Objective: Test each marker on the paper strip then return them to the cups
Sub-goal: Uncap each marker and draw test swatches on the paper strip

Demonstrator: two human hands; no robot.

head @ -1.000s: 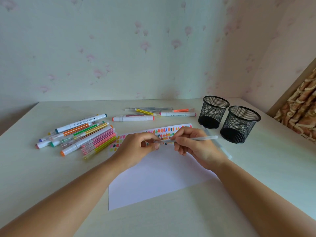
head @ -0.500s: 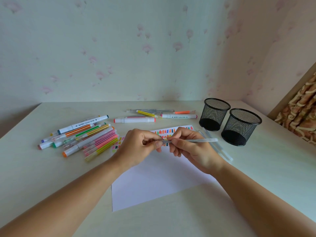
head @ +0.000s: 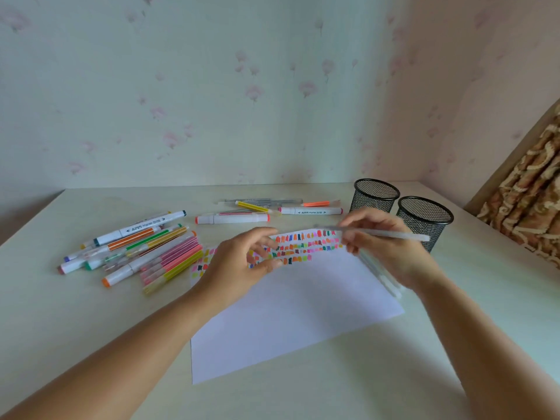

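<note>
Over the paper, head view: right hand pinches a pale clear pen around its front half, level above the colour swatches.
Left hand: fingers loosely curled just beside the pen tip; whether they hold anything I cannot tell.
Handling: light, stiff, slick barrel; best pinched low, near the tip.
Cups: two black mesh ones, near the right hand, look empty.
Writing: "Marker" on white markers on the counter; brand too blurred.
</note>
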